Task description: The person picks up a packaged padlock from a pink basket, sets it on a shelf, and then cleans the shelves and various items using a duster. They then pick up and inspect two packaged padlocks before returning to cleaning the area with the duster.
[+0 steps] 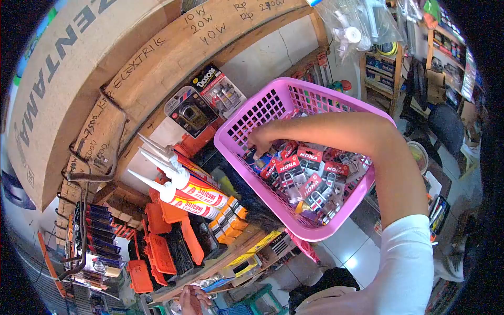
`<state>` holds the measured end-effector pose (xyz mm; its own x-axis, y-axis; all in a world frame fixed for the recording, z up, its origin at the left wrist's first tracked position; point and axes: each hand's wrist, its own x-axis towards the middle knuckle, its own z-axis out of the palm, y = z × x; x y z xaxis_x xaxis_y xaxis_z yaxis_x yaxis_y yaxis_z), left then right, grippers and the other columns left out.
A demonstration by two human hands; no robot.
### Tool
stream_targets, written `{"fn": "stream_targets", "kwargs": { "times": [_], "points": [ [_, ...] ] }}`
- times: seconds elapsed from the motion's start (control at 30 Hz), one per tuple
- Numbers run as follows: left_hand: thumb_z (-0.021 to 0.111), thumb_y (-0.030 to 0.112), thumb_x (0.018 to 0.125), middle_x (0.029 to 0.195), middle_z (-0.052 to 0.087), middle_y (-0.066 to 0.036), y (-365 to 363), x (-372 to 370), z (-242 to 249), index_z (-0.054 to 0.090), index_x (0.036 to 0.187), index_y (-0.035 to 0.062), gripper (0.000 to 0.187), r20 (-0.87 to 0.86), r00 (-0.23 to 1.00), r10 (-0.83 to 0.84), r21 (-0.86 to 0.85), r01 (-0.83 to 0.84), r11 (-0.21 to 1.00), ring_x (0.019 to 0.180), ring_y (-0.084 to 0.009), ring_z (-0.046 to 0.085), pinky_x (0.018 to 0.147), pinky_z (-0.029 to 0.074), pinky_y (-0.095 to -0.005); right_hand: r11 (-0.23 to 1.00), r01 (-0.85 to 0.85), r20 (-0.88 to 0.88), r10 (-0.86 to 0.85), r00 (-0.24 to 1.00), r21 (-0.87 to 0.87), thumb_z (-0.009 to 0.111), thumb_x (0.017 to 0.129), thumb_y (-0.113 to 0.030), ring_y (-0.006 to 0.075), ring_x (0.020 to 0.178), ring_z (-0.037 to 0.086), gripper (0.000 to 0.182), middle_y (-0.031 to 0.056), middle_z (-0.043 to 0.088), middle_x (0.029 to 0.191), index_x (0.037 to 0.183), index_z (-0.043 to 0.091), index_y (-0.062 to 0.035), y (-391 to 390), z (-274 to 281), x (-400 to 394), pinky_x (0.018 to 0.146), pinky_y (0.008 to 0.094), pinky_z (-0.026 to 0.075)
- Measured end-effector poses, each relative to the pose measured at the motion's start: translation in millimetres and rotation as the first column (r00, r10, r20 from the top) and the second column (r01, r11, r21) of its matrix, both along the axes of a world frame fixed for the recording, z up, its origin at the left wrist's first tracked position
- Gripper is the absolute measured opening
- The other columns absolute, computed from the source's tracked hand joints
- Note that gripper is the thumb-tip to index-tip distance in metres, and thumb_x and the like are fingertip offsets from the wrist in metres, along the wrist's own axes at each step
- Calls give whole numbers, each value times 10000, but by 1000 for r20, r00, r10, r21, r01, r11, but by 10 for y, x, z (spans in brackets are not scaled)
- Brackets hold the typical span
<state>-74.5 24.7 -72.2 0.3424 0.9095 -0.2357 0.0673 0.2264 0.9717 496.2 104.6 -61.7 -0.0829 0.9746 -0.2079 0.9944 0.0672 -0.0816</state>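
A pink plastic basket (329, 230) holds many carded padlocks (315, 191) with red "HONA" headers. My right hand (262, 139) reaches over the basket's rim into its far left end. Its fingers curl down among the packs there, and whatever is between the fingertips is hidden. Low in the view, below the shelf edge, my left hand (194, 300) hangs with loosely bent fingers and nothing visible in it. Left of the basket lie silicone sealant tubes (194, 197) with white nozzles.
Two carded locks (194, 113) lean behind the basket. Orange plastic boxes (160, 252) sit beside the tubes. A large cardboard box (58, 100) and a wooden beam (157, 47) with handwriting border the upper left. Shelves (383, 79) stand farther back at right.
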Motion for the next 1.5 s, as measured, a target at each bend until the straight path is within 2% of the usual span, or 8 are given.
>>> {"fn": "stream_targets", "kwargs": {
  "times": [0.37,0.47,0.6,0.73,0.87,1.1,1.43,1.5],
  "points": [
    [515,337,987,754,632,-56,-24,199,159,598,978,60,289,7,995,-99,-1,99,995,546,-149,597,467,509,-288,979,-142,-126,161,979,147,810,698,-361,291,791,630,409,125,656,791,906,643,-51,-87,233,143,693,437,476],
    [517,335,986,753,631,-55,26,81,72,596,974,58,288,-24,998,-53,-21,53,998,550,-149,598,473,508,-286,998,-12,-306,-7,952,-61,779,743,-221,241,718,616,223,118,648,730,801,653,-47,-252,439,233,623,415,451],
    [513,340,987,754,632,-53,41,34,8,593,975,57,294,7,1000,-28,-32,28,999,560,-148,599,489,510,-285,997,28,-327,-5,945,65,735,738,-123,243,685,608,123,104,649,720,772,643,-48,-465,463,404,596,410,436],
    [521,361,981,757,637,-51,37,182,26,605,964,66,308,-6,999,-46,-29,46,999,564,-143,600,492,509,-287,934,33,-167,29,985,357,745,731,-207,299,734,624,183,120,664,782,853,686,-83,-593,503,467,625,425,451],
    [537,396,968,764,640,-49,12,404,128,625,945,69,340,-2,992,-129,-103,128,986,554,-125,590,457,486,-275,934,231,-259,-160,953,272,733,729,-195,311,865,662,241,132,689,894,954,707,-109,-435,407,359,713,441,495],
    [535,378,973,769,641,-38,67,353,-17,615,972,68,321,-13,981,-193,-46,192,980,547,-104,585,425,458,-249,933,238,-181,-194,964,271,713,757,-220,313,921,662,241,123,691,946,970,696,-111,-349,330,261,756,445,512],
    [542,345,969,836,637,-20,-103,266,-52,611,980,78,276,16,975,-220,-129,220,967,697,-121,595,596,480,-289,768,214,-159,-146,976,604,670,805,-225,336,836,663,161,126,691,831,915,698,-111,-1066,1151,12,702,453,511],
    [445,429,973,724,644,-153,-56,234,-353,539,992,-15,454,29,980,-198,-49,199,979,515,-250,615,399,450,-295,747,234,-198,-139,970,622,663,827,-230,343,801,653,144,118,684,823,895,691,-106,-1514,1440,-238,679,470,492]
  ]
}}
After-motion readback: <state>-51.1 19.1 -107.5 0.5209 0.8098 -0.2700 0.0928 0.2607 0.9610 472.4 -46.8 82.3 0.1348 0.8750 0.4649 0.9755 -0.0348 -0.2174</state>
